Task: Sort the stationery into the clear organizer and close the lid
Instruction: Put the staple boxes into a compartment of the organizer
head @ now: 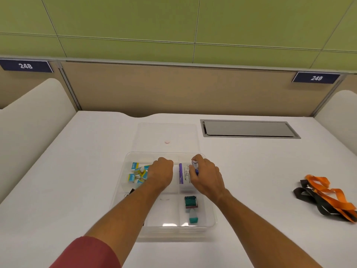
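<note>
Your right hand [204,176] was curled closed around a small white-and-blue item [195,166], held over the far right compartment of the clear organizer [211,213]; what the item was could not be read. Your left hand [161,174] sat fisted over the far middle compartment, knuckles up. Whether it held anything could not be told.

Handling, as judged: the piece in your right hand looked light and rigid, small enough to pinch across its short sides. No crush risk apparent. Just beside your fingers lay a white-and-purple eraser box [184,176], flat in that same far right compartment. Cardboard, light, best taken by its long edges.

Counts:
- small teal-and-yellow packets [137,174], far left compartment: roughly six, jumbled and overlapping, so the tally is loose. Light, likely to slide on one another.
- teal items [190,208], near right compartment: two, one darker, one paler nearer you.
- dark object [131,191], near left compartment: one, mostly hidden by your forearm.

The lid [167,135] lay flat beyond the organizer, touching its far edge. Thin clear plastic, probably flexible and slick; take it by the far rim. An orange-and-black lanyard [326,198] lay well apart on the table [251,171], right side.
</note>
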### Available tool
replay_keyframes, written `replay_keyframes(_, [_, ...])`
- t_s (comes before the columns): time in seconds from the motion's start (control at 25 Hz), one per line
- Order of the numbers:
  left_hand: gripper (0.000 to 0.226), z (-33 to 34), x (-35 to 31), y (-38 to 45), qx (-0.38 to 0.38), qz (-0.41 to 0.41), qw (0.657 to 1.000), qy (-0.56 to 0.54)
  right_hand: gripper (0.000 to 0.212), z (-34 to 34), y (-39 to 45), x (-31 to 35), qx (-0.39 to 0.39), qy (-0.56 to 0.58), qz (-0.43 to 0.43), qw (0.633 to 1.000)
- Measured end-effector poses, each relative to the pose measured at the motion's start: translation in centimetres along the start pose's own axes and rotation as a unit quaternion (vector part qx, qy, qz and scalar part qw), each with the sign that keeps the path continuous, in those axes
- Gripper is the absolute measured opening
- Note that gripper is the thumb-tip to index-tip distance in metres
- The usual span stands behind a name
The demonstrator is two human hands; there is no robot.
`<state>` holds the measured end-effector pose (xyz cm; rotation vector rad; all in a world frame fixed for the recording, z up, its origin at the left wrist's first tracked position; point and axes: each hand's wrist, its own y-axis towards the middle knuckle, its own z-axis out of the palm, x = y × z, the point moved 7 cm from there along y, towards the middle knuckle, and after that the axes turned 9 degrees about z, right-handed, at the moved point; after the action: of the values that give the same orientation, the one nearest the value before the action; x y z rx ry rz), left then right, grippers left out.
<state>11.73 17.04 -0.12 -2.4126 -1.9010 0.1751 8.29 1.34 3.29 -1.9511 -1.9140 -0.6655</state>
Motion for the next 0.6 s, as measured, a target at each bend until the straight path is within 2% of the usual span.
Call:
replay_keyframes(0.44, [0.028,1.04,-0.76,0.54,-0.018,0.041,0.995,-0.087,0.029,0.00,-0.24,-0.76,-0.005,-0.024,0.005,1.000])
replay_keyframes(0.6, [0.038,0.71,-0.96,0.07,-0.020,0.048,0.993,-0.108,0.030,0.12,-0.31,-0.42,0.000,-0.026,-0.002,1.000])
